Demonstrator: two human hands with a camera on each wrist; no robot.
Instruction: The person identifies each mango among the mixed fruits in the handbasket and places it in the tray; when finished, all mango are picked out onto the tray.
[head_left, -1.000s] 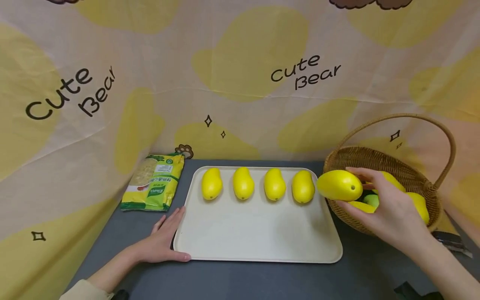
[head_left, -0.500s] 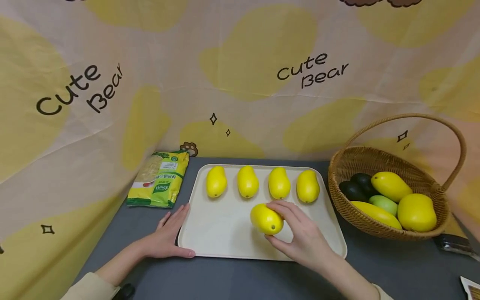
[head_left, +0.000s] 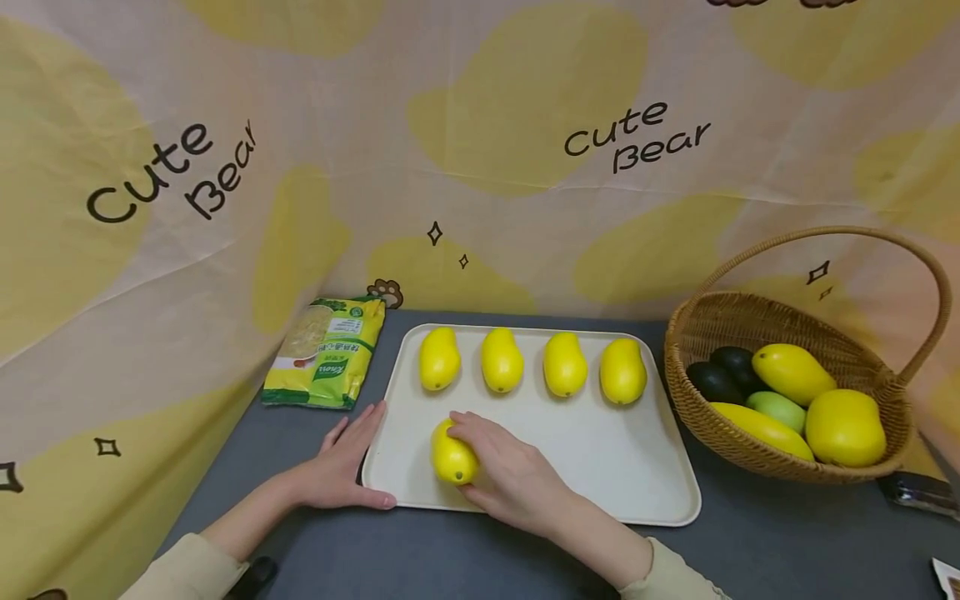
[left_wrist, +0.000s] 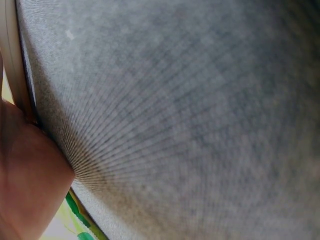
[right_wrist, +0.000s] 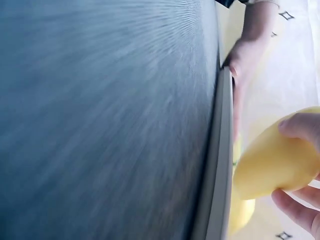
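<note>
My right hand (head_left: 517, 479) holds a yellow mango (head_left: 453, 454) between thumb and fingers over the front left part of a cream tray (head_left: 585, 500). In the right wrist view the mango (right_wrist: 280, 160) is tilted, its lower end right at the tray. Along the tray's back edge several more mangoes (head_left: 502, 360) lie in a row, spaced apart. At the tray's left edge rests my left hand (head_left: 337, 467), fingers straight along the side and thumb at the front corner. The left wrist view shows only part of that hand (left_wrist: 30, 175) beside the tray rim.
A wicker basket (head_left: 750, 446) with a tall handle stands to the right, holding yellow mangoes, a green fruit (head_left: 777, 410) and dark fruits (head_left: 712, 382). Behind the left hand lies a yellow-green Knorr packet (head_left: 326, 354). A black-handled object (head_left: 918, 493) lies beside the basket.
My right hand has carried the mango from the basket leftward across the tray to its front left part. The left hand has stayed at the tray's edge; the view has shifted slightly.
</note>
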